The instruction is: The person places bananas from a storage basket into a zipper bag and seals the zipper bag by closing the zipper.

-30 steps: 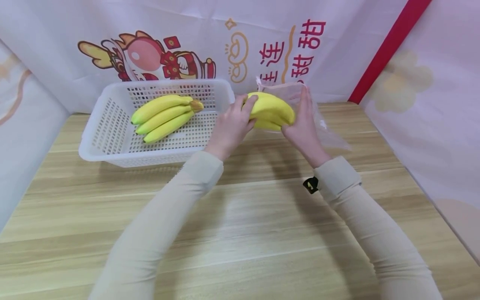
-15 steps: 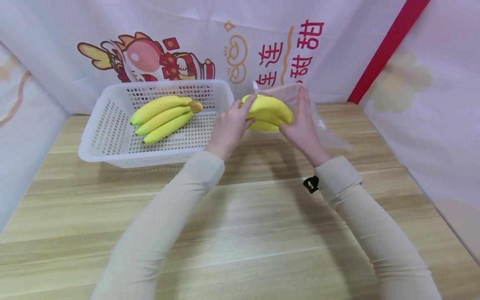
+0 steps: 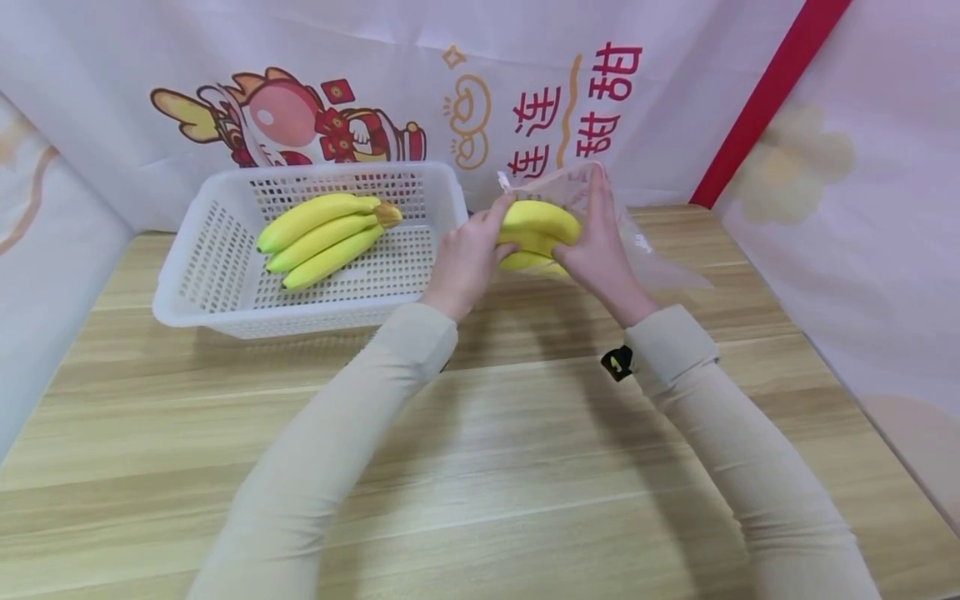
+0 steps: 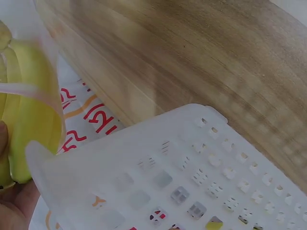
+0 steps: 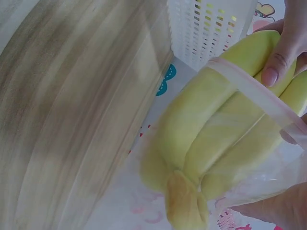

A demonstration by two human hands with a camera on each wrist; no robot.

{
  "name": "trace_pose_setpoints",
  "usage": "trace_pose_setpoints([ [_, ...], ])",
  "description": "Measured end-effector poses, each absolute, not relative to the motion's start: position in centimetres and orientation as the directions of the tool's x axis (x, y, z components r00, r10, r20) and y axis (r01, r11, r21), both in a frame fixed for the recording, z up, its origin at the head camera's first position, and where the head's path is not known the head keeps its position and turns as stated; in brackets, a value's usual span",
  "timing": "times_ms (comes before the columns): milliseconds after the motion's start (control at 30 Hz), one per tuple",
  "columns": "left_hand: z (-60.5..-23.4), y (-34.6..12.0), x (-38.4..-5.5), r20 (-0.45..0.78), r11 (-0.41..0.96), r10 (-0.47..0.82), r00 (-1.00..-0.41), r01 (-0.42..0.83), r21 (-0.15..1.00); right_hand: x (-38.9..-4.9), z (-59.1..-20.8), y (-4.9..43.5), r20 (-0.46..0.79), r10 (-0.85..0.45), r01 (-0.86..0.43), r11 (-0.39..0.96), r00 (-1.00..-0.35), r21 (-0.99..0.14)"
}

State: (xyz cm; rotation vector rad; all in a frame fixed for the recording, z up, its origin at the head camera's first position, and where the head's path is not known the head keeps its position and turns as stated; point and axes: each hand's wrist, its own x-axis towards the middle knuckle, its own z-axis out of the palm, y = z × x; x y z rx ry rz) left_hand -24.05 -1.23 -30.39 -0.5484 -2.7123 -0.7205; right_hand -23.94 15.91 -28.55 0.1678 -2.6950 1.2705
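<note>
A bunch of yellow bananas (image 3: 540,223) hangs between both hands, beyond the basket's right end. My left hand (image 3: 467,260) grips its tip end; the thumb (image 5: 271,75) lies on top in the right wrist view. A clear plastic zip bag (image 3: 663,258) surrounds the stem end, and its pinkish rim (image 5: 254,88) crosses over the bananas. My right hand (image 3: 603,260) holds the bag by its mouth, fingers pointing up behind it and thumb at the rim. Part of the right hand is out of the right wrist view.
On the left of the wooden table (image 3: 525,467) stands a white perforated basket (image 3: 311,312). Another bunch of bananas (image 3: 326,237) lies in it. A printed white cloth (image 3: 420,92) backs the table, close behind the bag.
The bananas have gone lower and deeper into the bag, whose film now covers more of them. My left hand has shifted slightly right, toward the right hand, still gripping the bunch.
</note>
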Motion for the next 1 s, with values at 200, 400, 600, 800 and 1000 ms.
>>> trace_pose_setpoints([
  [200,-30.55,-1.34,-24.06,0.336,0.807,0.306,-0.891,0.43,0.404,-24.13,-28.33,15.86,0.2,-0.03,-0.174,0.629,-0.979,-0.757],
  [400,-30.74,-1.4,-24.26,0.355,0.795,0.321,-0.878,0.453,0.402,-24.27,-28.22,15.92,0.184,-0.015,-0.153,0.622,-0.983,-0.768],
  [600,-30.43,-1.34,-24.33,0.34,0.784,0.335,-0.879,0.46,0.417,-24.55,-28.06,16.17,0.185,-0.012,-0.152,0.624,-0.983,-0.767],
  [800,-30.05,-1.23,-24.31,0.313,0.765,0.376,-0.872,0.482,0.427,-24.78,-27.93,16.42,0.153,0.023,-0.107,0.614,-0.988,-0.782],
  [1000,-29.95,-1.29,-24.43,0.268,0.781,0.376,-0.887,0.459,0.425,-24.89,-27.72,16.35,0.151,0.038,-0.096,0.612,-0.988,-0.785],
])
